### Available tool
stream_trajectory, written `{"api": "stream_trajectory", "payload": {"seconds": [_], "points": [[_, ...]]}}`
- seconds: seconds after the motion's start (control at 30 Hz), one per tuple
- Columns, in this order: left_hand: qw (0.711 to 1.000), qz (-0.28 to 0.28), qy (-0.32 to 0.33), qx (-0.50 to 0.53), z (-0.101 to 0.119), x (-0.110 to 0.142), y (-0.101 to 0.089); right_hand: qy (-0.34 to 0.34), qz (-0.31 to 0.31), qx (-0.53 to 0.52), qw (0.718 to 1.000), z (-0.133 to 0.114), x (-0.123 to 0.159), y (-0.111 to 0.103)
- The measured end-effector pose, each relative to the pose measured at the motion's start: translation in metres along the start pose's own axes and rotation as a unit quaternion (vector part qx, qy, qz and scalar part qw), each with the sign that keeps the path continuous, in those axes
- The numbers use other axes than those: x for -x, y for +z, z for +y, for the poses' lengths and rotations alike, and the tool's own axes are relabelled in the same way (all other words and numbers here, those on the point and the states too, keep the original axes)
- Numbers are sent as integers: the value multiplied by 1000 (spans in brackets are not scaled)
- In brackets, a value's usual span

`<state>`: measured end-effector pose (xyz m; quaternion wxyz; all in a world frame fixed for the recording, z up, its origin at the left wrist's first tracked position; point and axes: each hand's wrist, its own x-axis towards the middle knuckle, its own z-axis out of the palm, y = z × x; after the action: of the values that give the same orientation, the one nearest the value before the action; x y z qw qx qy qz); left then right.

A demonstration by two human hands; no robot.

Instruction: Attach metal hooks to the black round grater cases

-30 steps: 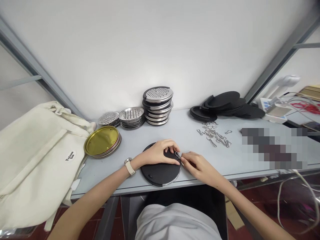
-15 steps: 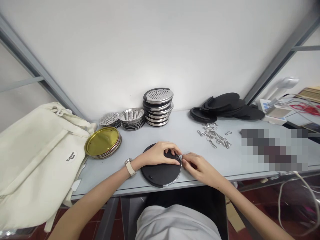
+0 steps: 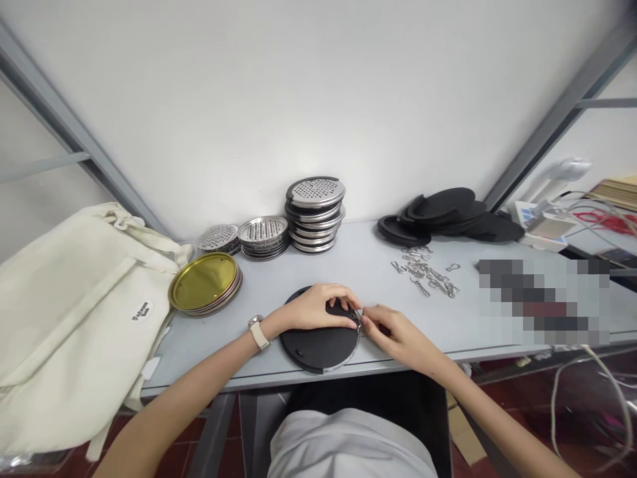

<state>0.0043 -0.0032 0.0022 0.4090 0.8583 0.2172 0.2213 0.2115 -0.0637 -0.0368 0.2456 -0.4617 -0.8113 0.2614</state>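
A round black disc (image 3: 318,348) with a silvery rim along its lower right lies at the table's front edge. My left hand (image 3: 318,307) is closed over its upper part, thumb and fingertips gripping near the right edge. At that edge is a small metal snap clip (image 3: 357,316), partly covered by fingers. My right hand (image 3: 391,330) pinches the clip from the right side; exactly how it joins the disc is hidden. Several similar loose metal clips (image 3: 432,277) lie on the table beyond my right hand.
Behind stand a tall stack of perforated metal discs (image 3: 316,212) and a lower grater-disc stack (image 3: 263,236). Gold lids (image 3: 205,282) are at left, beside a cream bag (image 3: 89,318). Black round covers (image 3: 442,209) are piled at back right. A blurred-out patch (image 3: 542,299) covers the table's right.
Both hands stay at the disc's right edge with barely any movement. The metal clip between the fingertips shows a little more plainly. The view has shifted slightly.
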Motion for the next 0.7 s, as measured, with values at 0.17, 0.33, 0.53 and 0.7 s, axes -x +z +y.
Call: {"api": "stream_trajectory", "payload": {"seconds": [0.17,0.33,0.53,0.7], "points": [[1000,-1,10,2,-1,0,0,10,-4,-12,1000,0,-2,1],[1000,-5,6,-3,0,0,-1,9,-6,-23,1000,-2,-1,-1],[1000,-13,5,-2,1,0,-1,2,4,-8,1000,-3,-1,-1],[1000,-17,-9,-10,2,0,-1,-10,11,3,1000,-5,1,-2]]}}
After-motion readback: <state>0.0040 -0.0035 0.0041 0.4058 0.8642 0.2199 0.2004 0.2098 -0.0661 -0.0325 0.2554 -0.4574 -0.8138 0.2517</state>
